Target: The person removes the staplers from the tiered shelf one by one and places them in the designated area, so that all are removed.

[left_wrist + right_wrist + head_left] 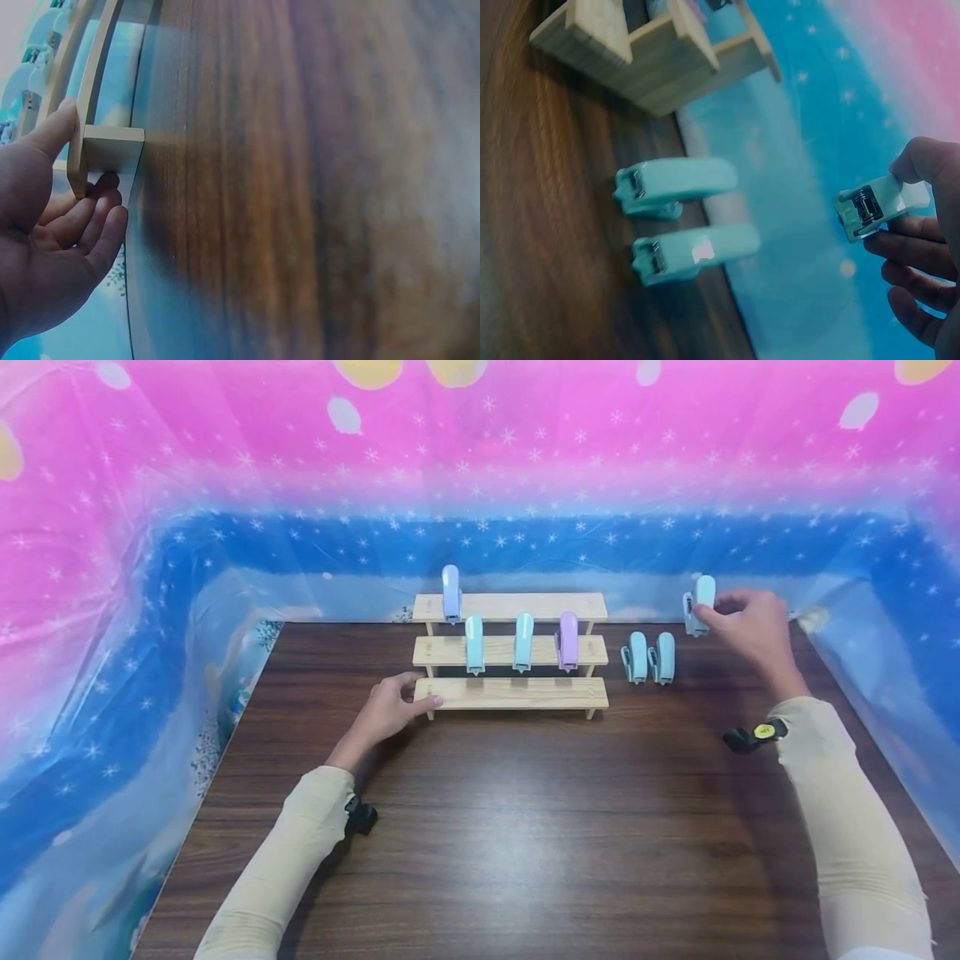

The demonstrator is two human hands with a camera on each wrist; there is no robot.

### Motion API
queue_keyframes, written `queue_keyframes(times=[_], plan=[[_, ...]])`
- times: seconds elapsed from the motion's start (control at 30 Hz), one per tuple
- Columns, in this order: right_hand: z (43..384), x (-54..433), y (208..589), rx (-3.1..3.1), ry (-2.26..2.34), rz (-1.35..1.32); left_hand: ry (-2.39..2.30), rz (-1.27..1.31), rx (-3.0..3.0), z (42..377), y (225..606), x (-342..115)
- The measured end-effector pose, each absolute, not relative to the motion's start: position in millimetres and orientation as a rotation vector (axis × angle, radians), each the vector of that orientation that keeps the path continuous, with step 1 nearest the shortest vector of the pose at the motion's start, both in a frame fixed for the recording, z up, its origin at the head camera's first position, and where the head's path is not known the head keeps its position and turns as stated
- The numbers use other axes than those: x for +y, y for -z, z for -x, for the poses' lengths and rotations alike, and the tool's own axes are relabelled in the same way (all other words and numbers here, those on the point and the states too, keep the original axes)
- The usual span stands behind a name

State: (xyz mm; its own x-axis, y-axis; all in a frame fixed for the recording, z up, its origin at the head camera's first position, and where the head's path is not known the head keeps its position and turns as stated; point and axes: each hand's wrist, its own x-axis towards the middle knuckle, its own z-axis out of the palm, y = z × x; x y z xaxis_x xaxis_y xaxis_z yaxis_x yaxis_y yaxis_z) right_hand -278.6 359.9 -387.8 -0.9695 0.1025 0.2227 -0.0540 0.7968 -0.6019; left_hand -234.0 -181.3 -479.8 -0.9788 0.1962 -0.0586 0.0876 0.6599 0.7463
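Note:
At the back right my right hand (757, 625) pinches a mint-green stapler (704, 597) between thumb and fingers, held up above the table. In the right wrist view its metal staple end (868, 206) faces away from the palm. My left hand (386, 706) grips the left end of a three-tier wooden stand's lowest shelf (517, 693), thumb on top and fingers curled beneath. Two light teal staplers (474, 643) (523, 642) and a purple stapler (568, 641) stand on the middle shelf. A periwinkle stapler (451, 593) stands on the left of the top shelf.
Two more mint-green staplers (637, 657) (664, 657) stand side by side on the dark wood table (525, 843), right of the stand. A pink and blue snowflake-patterned cloth (495, 535) hangs behind and along both sides of the table.

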Motion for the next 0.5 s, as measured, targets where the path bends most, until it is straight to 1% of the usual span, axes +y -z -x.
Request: queue_keyframes(times=[0.5], plan=[[278, 381, 431, -2.788, -0.859, 0.048, -1.224, -0.232, 2.735, 233, 480, -181]])
